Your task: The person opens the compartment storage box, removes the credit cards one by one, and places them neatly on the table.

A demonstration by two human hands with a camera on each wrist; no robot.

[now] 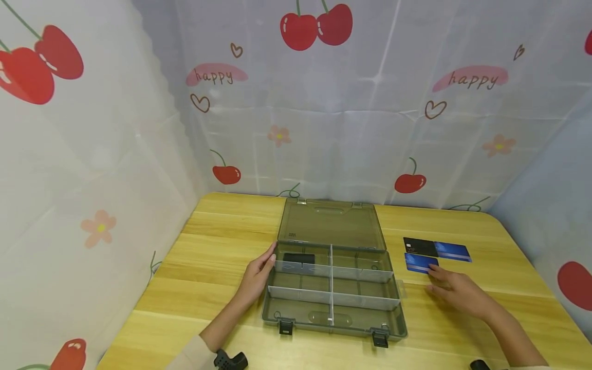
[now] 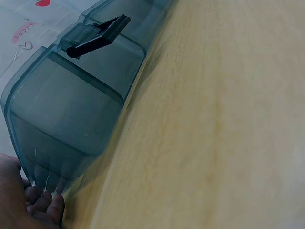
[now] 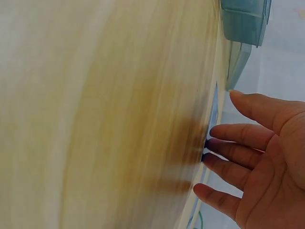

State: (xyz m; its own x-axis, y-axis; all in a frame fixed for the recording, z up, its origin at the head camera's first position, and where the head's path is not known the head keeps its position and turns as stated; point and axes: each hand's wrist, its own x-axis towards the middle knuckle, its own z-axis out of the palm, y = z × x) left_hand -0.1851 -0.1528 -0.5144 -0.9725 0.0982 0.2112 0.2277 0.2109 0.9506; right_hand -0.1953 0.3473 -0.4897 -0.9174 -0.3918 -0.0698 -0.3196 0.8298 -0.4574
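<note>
A translucent grey plastic compartment box (image 1: 333, 329) lies on the table with its lid (image 1: 330, 223) folded back. In the head view my left hand (image 1: 254, 280) holds the box's left side, thumb at the rim. The left wrist view shows that hand's fingers (image 2: 43, 205) against the outer wall. A dark flat rectangle (image 1: 298, 258) lies in the back left compartment. Right of the box, my right hand (image 1: 460, 293) touches a blue card (image 1: 418, 262) with its fingertips. Behind it lie a black VIP card (image 1: 420, 246) and another blue card (image 1: 453, 252).
The wooden table (image 1: 217, 241) extends on both sides of the box. Clear dividers (image 1: 363, 300) split the box into several compartments. Two black latches (image 1: 286, 327) hang at its front edge. A white curtain (image 1: 324, 128) with cherry prints surrounds the table.
</note>
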